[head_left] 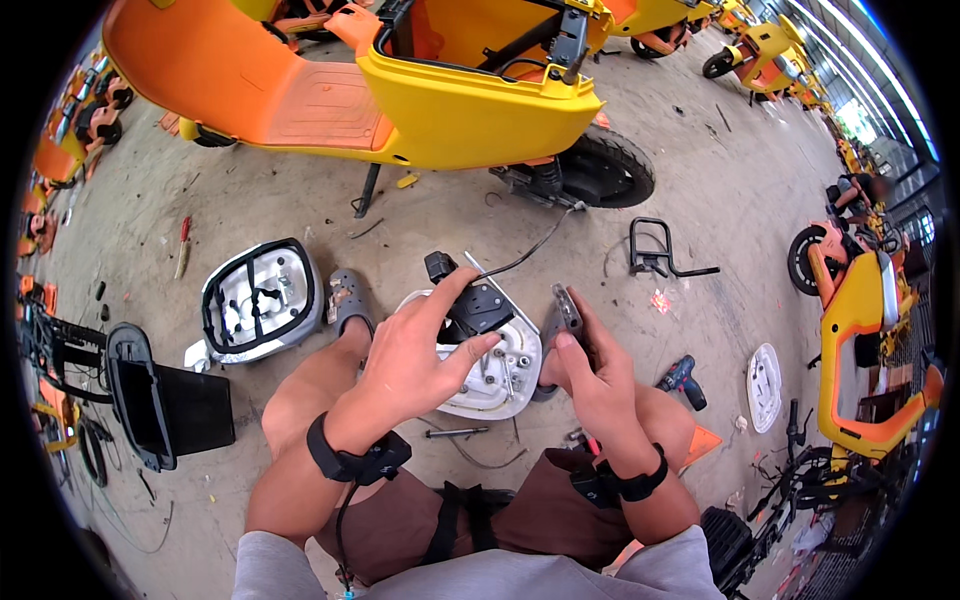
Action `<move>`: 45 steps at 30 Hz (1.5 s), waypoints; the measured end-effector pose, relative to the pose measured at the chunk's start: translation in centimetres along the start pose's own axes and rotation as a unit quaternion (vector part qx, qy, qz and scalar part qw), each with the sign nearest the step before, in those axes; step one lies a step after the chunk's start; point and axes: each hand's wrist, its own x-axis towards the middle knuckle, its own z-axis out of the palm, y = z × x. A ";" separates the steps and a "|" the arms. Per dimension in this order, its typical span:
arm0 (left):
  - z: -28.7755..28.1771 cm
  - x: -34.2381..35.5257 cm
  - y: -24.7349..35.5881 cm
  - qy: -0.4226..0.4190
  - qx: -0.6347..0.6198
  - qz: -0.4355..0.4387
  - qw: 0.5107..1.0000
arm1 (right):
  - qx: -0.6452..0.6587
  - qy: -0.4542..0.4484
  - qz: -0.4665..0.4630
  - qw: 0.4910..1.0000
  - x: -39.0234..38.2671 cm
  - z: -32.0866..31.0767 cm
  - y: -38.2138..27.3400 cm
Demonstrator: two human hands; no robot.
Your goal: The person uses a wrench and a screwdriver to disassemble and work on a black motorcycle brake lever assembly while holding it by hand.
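A white plastic cover (519,372) with metal fittings lies on the floor between my feet, and on it sits a black box-shaped part (484,309). My left hand (415,355) spans that part, thumb and index finger spread wide at its edges; the other fingers are hidden. Just beyond the index finger is a smaller black block (438,265). My right hand (597,375) is closed on a small grey metal part (567,310), held upright with the thumb against it. A dark cable (535,248) runs from near the black part toward the scooter's wheel.
A yellow-orange scooter (480,125) stands ahead. Left of me lie a white shell with a black rim (305,315) and a black bin (195,415). To the right are a power drill (682,381), a black metal bracket (652,247), a white panel (764,388) and another scooter (835,380).
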 end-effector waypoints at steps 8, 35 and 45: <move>-0.8 -0.2 -0.4 -0.064 -0.306 -0.039 0.949 | -0.015 -0.080 -0.014 0.997 -0.8 -0.4 -0.4; 0.9 -0.5 0.2 0.046 0.025 0.075 0.996 | 0.154 0.016 0.029 0.987 -0.6 1.1 -1.4; 2.9 -0.4 0.8 0.080 0.059 0.133 0.986 | 0.260 0.044 0.183 0.947 0.3 2.6 -1.3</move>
